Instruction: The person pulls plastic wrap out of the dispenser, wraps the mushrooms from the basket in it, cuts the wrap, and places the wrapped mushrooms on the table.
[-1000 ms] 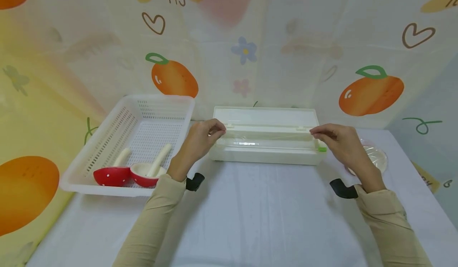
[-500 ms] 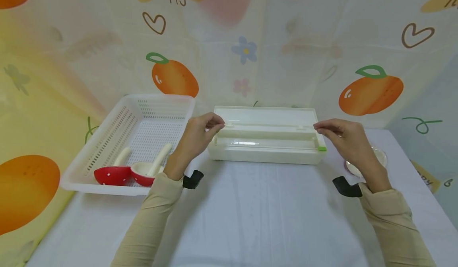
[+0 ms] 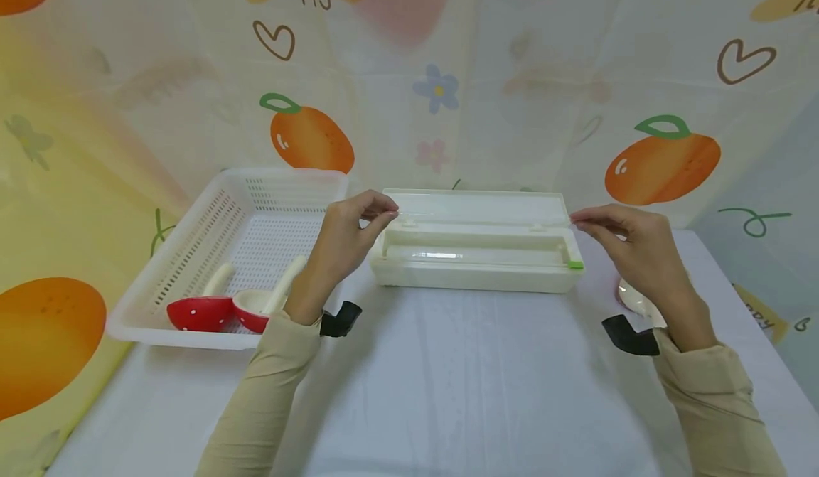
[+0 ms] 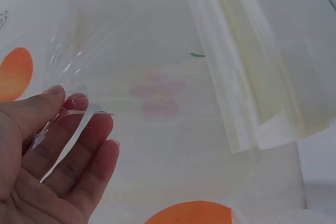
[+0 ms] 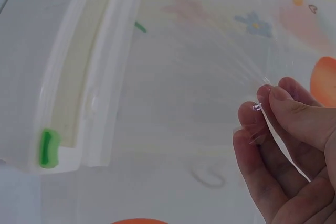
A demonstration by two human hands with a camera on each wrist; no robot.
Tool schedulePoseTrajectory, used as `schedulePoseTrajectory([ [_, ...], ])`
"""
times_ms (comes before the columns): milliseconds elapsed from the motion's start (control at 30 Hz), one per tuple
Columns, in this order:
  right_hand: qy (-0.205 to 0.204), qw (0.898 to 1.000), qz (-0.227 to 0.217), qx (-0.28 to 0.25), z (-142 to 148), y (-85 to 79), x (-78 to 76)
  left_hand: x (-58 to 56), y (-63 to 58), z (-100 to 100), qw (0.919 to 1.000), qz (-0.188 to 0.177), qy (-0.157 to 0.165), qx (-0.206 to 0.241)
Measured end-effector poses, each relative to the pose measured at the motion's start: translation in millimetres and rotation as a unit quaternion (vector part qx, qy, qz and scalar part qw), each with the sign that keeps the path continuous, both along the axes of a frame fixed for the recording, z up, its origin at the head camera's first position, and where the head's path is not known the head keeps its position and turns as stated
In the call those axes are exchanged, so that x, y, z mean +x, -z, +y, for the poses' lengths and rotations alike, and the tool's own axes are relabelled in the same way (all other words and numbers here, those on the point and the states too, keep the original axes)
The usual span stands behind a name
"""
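Note:
My left hand (image 3: pixel 342 242) pinches one corner of a clear sheet of cling film (image 4: pixel 67 65) between thumb and forefinger. The opposite corner is pinched by my right hand (image 3: pixel 648 258), its other fingers loosely bent. Fine creases fan out from both grips, so the film looks taut. Behind and below it stands a white cling film dispenser box (image 3: pixel 473 279), its lid (image 3: pixel 473 207) tipped back. A green slider (image 5: pixel 50 148) sits at the box's right end. In the head view the film is almost invisible.
A white perforated basket (image 3: pixel 192 339) stands left, holding a red ladle with white dots (image 3: pixel 200 313) and a second red ladle (image 3: pixel 249 315), partly behind the left arm. Right of the box, a round shiny dish (image 3: pixel 630 296) is partly hidden by my right hand. A printed curtain (image 3: pixel 384 107) hangs behind.
Both hands have risen and spread slightly apart, the right one moving right and the left one left. The box, basket and ladles have stayed where they were.

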State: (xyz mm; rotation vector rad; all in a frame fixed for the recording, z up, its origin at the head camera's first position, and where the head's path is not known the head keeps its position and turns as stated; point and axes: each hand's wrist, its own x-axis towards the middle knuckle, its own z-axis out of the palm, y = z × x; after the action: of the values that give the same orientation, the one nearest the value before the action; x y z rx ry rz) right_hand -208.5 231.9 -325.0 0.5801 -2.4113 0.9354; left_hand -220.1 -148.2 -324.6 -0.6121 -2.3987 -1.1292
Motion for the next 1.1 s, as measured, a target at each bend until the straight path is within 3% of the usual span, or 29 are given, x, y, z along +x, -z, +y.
schedulePoseTrajectory([
  [700,-0.002,0.998,0.055,-0.018,-0.6,-22.1,17.5,17.0,-25.5,2.3,0.9982,0.056,0.001,0.019],
  [1100,-0.026,0.993,0.085,-0.072,2.2,-28.2,35.5,30.4,-37.4,-0.7,0.9941,0.101,0.011,0.037],
])
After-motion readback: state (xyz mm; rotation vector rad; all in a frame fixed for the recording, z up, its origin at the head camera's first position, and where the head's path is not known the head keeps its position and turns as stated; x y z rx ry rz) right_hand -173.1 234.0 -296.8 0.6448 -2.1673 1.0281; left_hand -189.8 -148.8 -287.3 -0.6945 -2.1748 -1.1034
